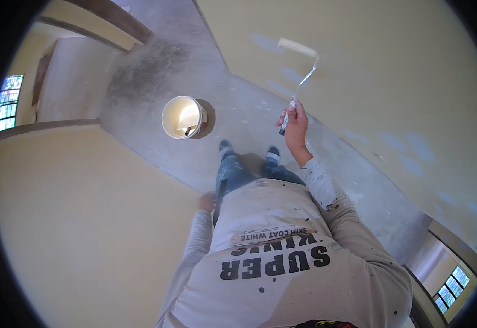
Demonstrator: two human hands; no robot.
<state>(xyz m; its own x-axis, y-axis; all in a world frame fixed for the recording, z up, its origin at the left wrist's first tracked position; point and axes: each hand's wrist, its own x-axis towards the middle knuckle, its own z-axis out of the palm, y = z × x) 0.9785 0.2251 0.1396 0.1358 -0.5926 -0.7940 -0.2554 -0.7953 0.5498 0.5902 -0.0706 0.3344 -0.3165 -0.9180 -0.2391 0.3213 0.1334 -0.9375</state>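
My right hand (pixel 297 126) is closed round the paint-spattered handle of a paint roller (pixel 305 81), raised in front of me to the right. Its bent wire frame leads up to a pale cream roller sleeve (pixel 297 47), which lies against or very near the cream wall (pixel 391 82); I cannot tell whether they touch. Down at my side hangs my left hand (pixel 208 201), beside my thigh, its fingers blurred and partly hidden. A white bucket (pixel 167 117) with cream paint inside stands on the floor ahead, a dark-ended tool leaning in it.
Grey, dusty concrete floor (pixel 140 93) runs between the right wall and another cream wall (pixel 85 208) on the left. Openings with dark trim lead off at the far left and lower right. Barred windows (pixel 9 104) show beyond. Light patches fall on the right wall.
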